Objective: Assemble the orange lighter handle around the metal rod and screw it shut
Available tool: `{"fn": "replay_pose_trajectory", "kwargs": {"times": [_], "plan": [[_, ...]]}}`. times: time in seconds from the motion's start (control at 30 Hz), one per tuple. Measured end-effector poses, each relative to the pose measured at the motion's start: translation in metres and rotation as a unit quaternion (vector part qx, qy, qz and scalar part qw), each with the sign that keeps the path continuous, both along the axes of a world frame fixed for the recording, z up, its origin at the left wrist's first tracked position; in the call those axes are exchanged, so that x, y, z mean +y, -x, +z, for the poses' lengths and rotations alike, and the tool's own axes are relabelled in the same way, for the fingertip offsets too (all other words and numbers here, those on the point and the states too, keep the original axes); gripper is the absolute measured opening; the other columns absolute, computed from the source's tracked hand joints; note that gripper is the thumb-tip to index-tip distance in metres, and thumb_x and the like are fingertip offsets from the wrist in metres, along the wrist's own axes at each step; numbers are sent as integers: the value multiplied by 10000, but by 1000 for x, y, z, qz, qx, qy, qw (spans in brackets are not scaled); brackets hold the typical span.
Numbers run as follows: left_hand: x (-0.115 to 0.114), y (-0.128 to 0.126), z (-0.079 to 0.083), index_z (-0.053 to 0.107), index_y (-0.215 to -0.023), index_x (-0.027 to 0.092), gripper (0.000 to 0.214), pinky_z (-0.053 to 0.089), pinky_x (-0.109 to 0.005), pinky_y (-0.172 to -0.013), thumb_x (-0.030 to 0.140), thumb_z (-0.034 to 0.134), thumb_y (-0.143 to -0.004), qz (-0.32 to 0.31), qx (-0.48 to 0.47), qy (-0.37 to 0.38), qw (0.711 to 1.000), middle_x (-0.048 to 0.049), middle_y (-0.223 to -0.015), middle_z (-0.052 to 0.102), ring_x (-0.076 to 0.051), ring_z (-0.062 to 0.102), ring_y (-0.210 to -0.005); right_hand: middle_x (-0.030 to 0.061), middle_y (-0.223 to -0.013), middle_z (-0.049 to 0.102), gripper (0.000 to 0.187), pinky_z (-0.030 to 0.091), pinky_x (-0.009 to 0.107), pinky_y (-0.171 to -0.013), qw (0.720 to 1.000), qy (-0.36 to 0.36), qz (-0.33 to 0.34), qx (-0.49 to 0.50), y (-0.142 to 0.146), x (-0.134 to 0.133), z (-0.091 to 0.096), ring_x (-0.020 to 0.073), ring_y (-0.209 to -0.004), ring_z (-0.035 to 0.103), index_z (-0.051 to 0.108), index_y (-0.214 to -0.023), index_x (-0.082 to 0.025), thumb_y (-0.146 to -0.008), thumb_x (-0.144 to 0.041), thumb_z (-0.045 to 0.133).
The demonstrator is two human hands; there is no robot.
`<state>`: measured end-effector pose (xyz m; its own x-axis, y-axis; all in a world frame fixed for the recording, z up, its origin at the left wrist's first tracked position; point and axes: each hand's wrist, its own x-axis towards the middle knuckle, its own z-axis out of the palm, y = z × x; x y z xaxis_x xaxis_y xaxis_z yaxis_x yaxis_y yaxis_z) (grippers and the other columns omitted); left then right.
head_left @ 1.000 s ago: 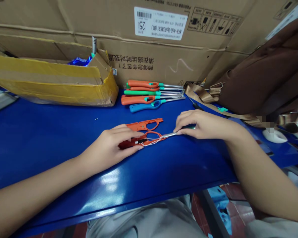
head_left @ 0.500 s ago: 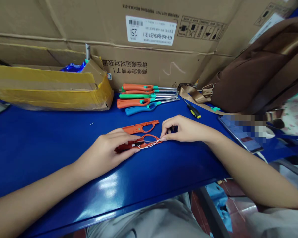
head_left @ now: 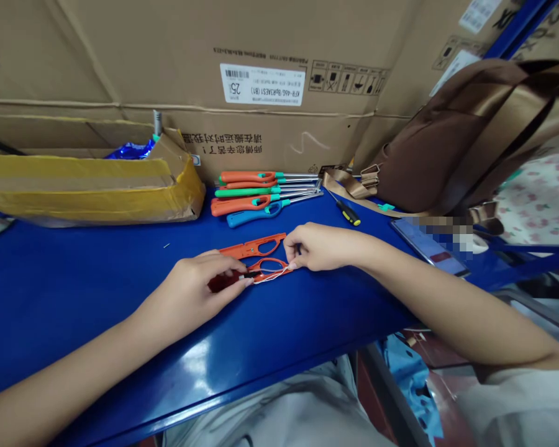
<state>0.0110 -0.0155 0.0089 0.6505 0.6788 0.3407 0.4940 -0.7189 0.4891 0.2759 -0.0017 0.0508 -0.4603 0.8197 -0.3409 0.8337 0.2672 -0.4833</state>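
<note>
Orange lighter half (head_left: 272,274), hollow side showing, on the blue table (head_left: 84,267): the metal tube that was at its right tip a second ago no longer shows there, and the right hand has come in to the wires. To me that means the attention is now on the wiring rather than the tube. Far across the table, well apart, lies a row of lighters (head_left: 246,193). The left hand (head_left: 200,282) is clamped around the left end of the orange half, thumb on the near side, fingers on the far side. The right hand (head_left: 314,248) is just off the other end, thumb and finger pinched together on the wires. The matching half (head_left: 246,249) lies just beside, on the far side. Smallest are the black piece (head_left: 249,275) by the left fingertips and the thin white wires (head_left: 263,281) running to the right tip.
</note>
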Motion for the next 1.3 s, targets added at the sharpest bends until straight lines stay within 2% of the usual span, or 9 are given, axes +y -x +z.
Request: {"fn": "replay_pose_trajectory", "kwargs": {"times": [0.1, 0.2, 0.33, 0.4, 0.57, 0.73, 0.83, 1.03, 1.3], "plan": [[2, 0, 1, 763, -944, 191, 208, 549, -249, -667, 361, 643, -954, -5, 4, -12, 1000, -52, -897, 755, -160, 694, -718, 33, -791, 726, 68, 383, 240, -601, 1000, -25, 18, -5, -1, -5, 0, 140, -675, 610, 677, -807, -173, -842, -120, 702], [2, 0, 1, 757, -964, 186, 186, 558, -256, -700, 294, 607, -978, -19, 8, -23, 1000, -62, -930, 744, -167, 709, -769, 15, -774, 696, 35, 388, 235, -585, 998, -21, 33, 48, -10, -9, -4, 124, -622, 581, 673, -907, -178, -901, -211, 664], [0, -1, 1, 743, -978, 180, 172, 563, -269, -768, 222, 577, -998, -33, 11, -32, 999, -63, -952, 731, -174, 714, -840, 56, -1049, 667, 323, 448, 252, -676, 989, -72, 97, 89, -19, -13, -5, 128, -726, 569, 633, -1175, -171, -885, -290, 713], [-2, -1, 2, 730, -978, 174, 153, 558, -265, -768, 212, 583, -999, -23, 8, -37, 999, -59, -958, 724, -168, 709, -835, 70, -1133, 628, 371, 463, 273, -746, 985, -91, 123, 78, -17, -16, -4, 143, -796, 571, 619, -1219, -174, -876, -261, 726], [-6, -2, 4, 712, -966, 164, 133, 553, -246, -737, 222, 597, -998, 4, -10, -49, 999, -42, -908, 742, -154, 708, -776, 76, -1171, 596, 247, 452, 318, -867, 981, -113, 139, 73, -5, -24, -8, 201, -998, 584, 643, -1158, -176, -911, -171, 658], [-6, -3, 2, 732, -967, 158, 107, 567, -235, -775, 213, 640, -971, 17, -51, -50, 997, -46, -931, 777, -157, 735, -819, 56, -1027, 625, 165, 433, 289, -785, 979, -123, 134, 90, 1, -22, -16, 165, -848, 572, 661, -1062, -153, -901, -123, 643], [-7, -4, 1, 748, -960, 167, 92, 568, -216, -747, 208, 666, -952, 38, -83, -29, 995, -32, -920, 786, -148, 738, -806, 34, -943, 635, 145, 412, 269, -731, 980, -119, 122, 98, 3, -21, -17, 143, -767, 546, 665, -1020, -154, -889, -97, 645], [-7, -7, -1, 789, -940, 185, 94, 578, -207, -743, 223, 704, -925, 59, -137, 22, 989, -27, -924, 794, -144, 739, -800, 14, -931, 664, 101, 388, 244, -671, 988, -75, 82, 109, 5, -21, -17, 108, -692, 513, 650, -980, -157, -889, -136, 689], [-6, -8, -6, 812, -960, 201, 134, 590, -225, -675, 286, 721, -912, 84, -180, 145, 969, -33, -900, 794, -153, 743, -747, -22, -811, 614, 103, 367, 226, -615, 987, -61, 74, 132, 5, -21, -18, 91, -626, 465, 649, -956, -159, -870, -142, 704]]}}
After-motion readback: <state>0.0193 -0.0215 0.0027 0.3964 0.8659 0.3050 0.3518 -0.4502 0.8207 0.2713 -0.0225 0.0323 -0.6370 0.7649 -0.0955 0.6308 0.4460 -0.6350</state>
